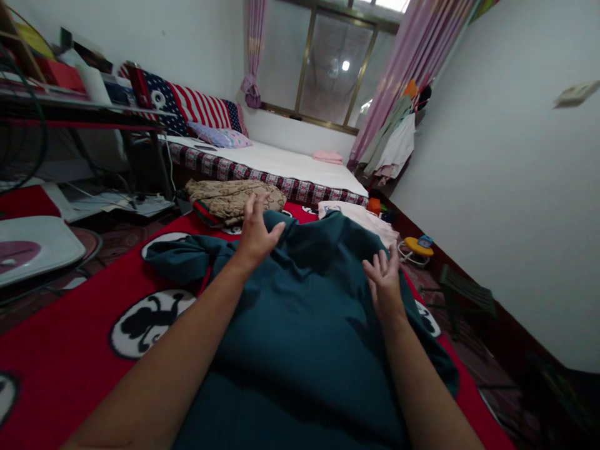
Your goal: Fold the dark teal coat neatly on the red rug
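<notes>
The right hand (385, 284) is spread, its fingers loosely curved; the left hand (257, 234), a little farther off, is likewise wide, thumb apart. Whether either touches cloth, I cannot tell. A dark teal garment (300, 319) lies below and between both hands, mostly smooth, rumpled along its far edge, a sleeve (180, 259) bunched left of the left hand. Beyond that hand sits a brown patterned bundle (220, 200).
</notes>
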Tool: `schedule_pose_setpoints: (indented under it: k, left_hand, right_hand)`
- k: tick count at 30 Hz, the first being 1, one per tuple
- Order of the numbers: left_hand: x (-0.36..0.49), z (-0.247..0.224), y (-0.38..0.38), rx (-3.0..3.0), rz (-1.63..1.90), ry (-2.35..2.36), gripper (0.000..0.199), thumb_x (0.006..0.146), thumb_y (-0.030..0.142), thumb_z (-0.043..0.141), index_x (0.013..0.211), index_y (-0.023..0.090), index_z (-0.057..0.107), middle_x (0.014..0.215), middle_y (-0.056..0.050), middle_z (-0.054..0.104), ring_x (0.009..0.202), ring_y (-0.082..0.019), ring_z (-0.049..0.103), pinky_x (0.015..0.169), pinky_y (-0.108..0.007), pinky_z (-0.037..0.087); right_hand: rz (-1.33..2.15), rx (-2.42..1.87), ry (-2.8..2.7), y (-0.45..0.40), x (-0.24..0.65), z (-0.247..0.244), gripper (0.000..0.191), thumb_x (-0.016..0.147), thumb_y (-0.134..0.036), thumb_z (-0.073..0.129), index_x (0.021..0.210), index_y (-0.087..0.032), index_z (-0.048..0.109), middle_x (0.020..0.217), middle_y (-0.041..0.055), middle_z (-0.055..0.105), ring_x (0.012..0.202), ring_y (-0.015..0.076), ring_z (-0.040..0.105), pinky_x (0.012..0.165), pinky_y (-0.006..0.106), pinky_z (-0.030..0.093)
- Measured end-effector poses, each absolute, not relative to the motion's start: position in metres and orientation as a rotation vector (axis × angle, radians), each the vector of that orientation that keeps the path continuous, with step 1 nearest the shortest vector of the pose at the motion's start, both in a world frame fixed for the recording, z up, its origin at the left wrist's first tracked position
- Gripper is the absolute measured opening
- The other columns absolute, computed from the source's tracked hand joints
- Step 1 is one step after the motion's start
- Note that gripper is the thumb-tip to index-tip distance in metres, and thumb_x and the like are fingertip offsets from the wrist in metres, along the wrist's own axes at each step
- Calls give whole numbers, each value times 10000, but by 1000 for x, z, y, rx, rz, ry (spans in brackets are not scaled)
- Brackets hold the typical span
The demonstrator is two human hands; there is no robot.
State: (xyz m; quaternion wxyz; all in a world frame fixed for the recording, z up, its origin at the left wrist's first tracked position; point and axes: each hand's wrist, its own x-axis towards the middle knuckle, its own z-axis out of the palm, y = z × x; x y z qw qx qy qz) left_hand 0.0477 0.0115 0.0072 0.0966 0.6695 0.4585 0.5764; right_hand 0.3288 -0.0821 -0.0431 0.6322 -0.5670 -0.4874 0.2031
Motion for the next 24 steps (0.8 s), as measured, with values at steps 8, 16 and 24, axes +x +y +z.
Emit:
schedule_pose_setpoints:
  k: [8,16,24]
  left_hand:
    - [74,-42,11,2479,982,1098,341,906,294,536,1219,207,638,1356,-105,569,1315,-243,480,1135,-437,335]
    - [71,-86,17,2584,690,1430,514,822,421,660,1299,239,597,1492,-147,429,1433,-340,284,1157,-554,188]
    - [73,-90,19,2566,753,1421,429,813,403,670,1215,255,651,1440,-129,494,1403,-341,344,1154,-545,219]
  right_hand:
    - [135,-1542,-1732,-83,315,-81,569,851,-458,585,1369,-234,518,1536,113,367,1470,278,201,1162,527,229]
    - [35,-2171,-1744,-70,328,-90,571,867,-433,577,1369,-166,524,1477,229,413,1403,405,316,1066,676,270]
    - [-40,-1820,-2074,-54,278,-91,461,921,-380,493,1364,-253,511,1506,123,413,1426,308,298,1098,597,282]
